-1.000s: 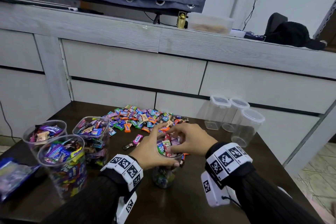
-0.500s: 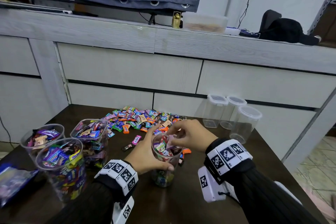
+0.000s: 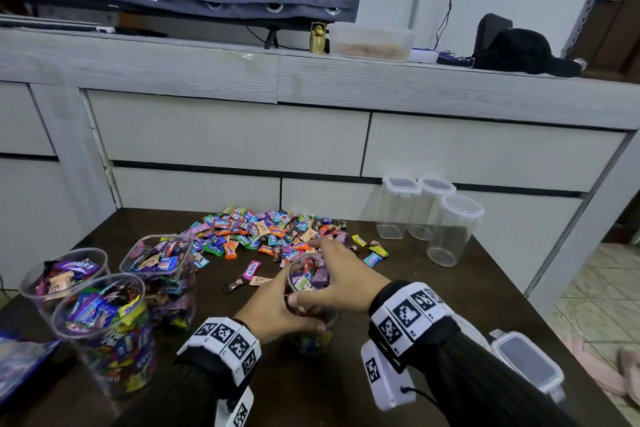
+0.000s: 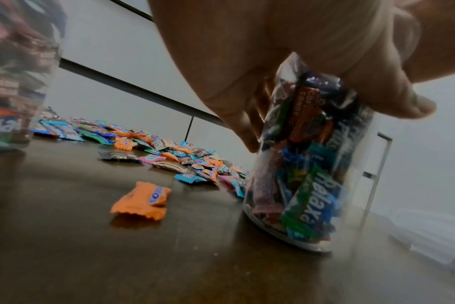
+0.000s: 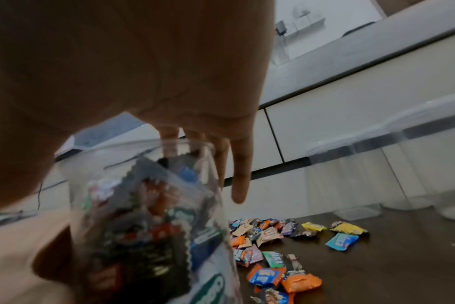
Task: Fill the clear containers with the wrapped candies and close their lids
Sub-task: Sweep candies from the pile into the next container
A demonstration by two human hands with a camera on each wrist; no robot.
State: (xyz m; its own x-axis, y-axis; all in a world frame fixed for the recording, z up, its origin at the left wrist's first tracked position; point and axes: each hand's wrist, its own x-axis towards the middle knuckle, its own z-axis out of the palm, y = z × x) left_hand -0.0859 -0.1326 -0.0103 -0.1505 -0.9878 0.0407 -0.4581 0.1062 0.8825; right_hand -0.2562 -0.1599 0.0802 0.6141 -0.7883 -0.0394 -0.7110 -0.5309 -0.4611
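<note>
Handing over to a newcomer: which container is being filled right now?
On the dark table, right of three open candy-filled tubs, stands a round clear container. Unlike the other containers, it is the one gripped by the left hand, the right hand over its mouth.

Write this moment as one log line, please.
left hand: holds jar | right hand: fingers over jar mouth | jar: full, lid off

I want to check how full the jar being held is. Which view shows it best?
Left wrist: the jar shows packed from base to top. Head view hides its wall behind both hands; right wrist shows it blurred.
</note>
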